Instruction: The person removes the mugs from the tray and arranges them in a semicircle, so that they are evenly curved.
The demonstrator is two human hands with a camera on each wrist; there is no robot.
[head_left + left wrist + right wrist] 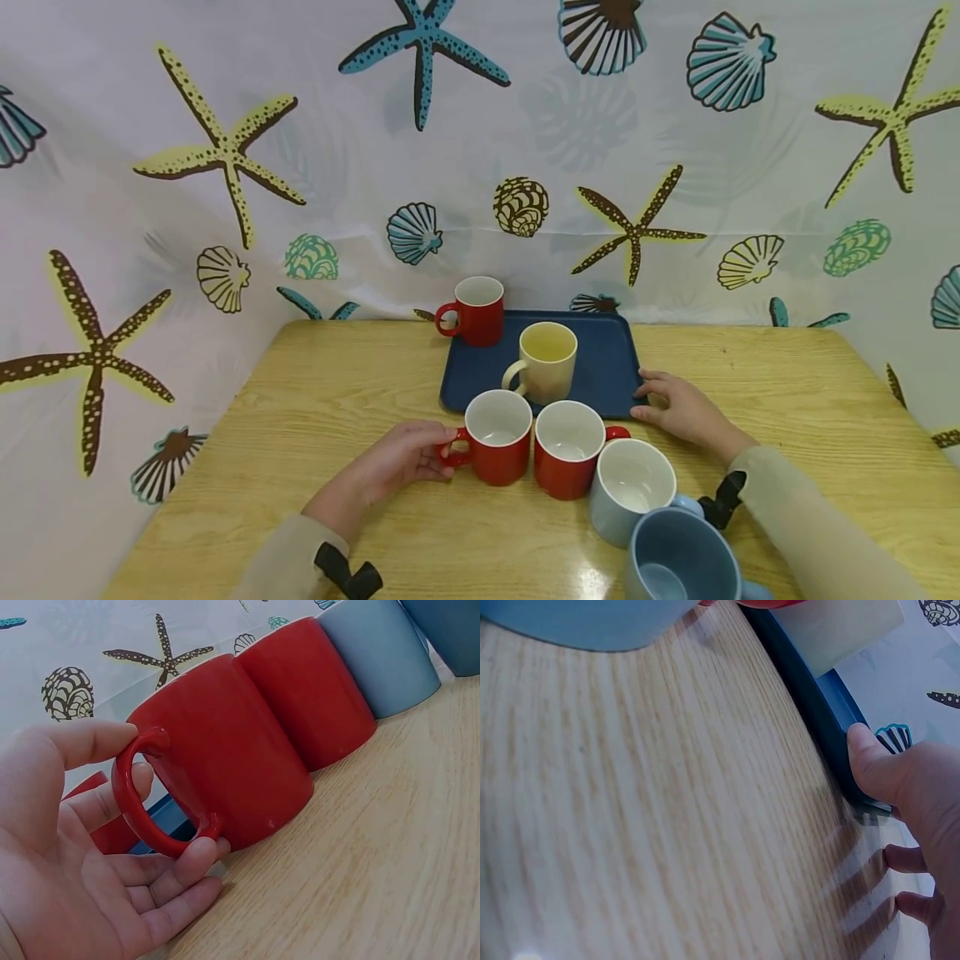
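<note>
"Nearest the head camera stands a slate-blue round mug [678, 554], cut off by the lower edge. How are the person's hands?"

"Well apart. The left hand [408, 454] grips the looped handle of a glossy red cylindrical mug [498, 462], white inside, standing on the pale wood-grain table [337, 375]. The right hand [678, 408] has its thumb against the near right corner of a dark blue rectangular tray [607, 350], its other fingers loosely spread."

"And beside the gripped mug?"

"Just right of it, a second red mug [562, 475], white-lined, its handle pointing right; then a pale blue, white-lined mug [615, 517], then the slate-blue one, all slanting away from the tray's front."

"What does the tray carry?"

"A cream mug [551, 371] near its front edge and another red mug [483, 325] at its back left corner. Behind hangs a white cloth [465, 158] printed with starfish and shells."
</note>
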